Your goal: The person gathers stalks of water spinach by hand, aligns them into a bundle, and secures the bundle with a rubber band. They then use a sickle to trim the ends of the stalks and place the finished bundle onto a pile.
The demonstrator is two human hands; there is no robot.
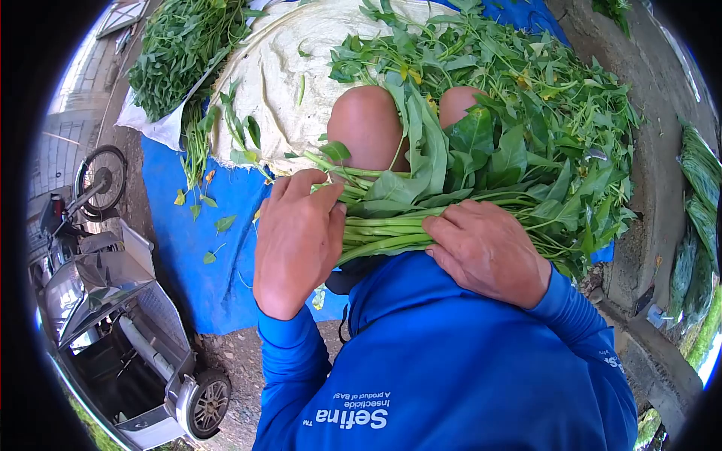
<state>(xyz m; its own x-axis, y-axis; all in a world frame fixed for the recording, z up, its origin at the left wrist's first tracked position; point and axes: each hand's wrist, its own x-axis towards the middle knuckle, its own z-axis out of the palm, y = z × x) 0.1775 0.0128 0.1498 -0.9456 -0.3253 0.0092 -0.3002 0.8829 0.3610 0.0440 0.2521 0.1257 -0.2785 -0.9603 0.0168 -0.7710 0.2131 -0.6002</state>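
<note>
A bunch of water spinach (387, 231) lies across my lap, its pale green stems to the left and its leaves spreading right. My left hand (297, 237) is closed around the stem ends, with the thumb against them. Further right along the stems, my right hand (489, 252) curls over the bunch, its fingers pressed on the stems. A few broad leaves (421, 169) stick up between my bare knees. Beyond the knees, a large heap of loose water spinach (541, 90) spreads to the right, with some yellowed leaves in it.
A whitish sack cloth (278, 98) lies on a blue tarp (188, 248) before me. Another pile of greens (184, 56) sits at the upper left. A motorcycle with a sidecar (128, 331) stands at left. Bagged greens (699, 203) lie beyond a concrete edge at right.
</note>
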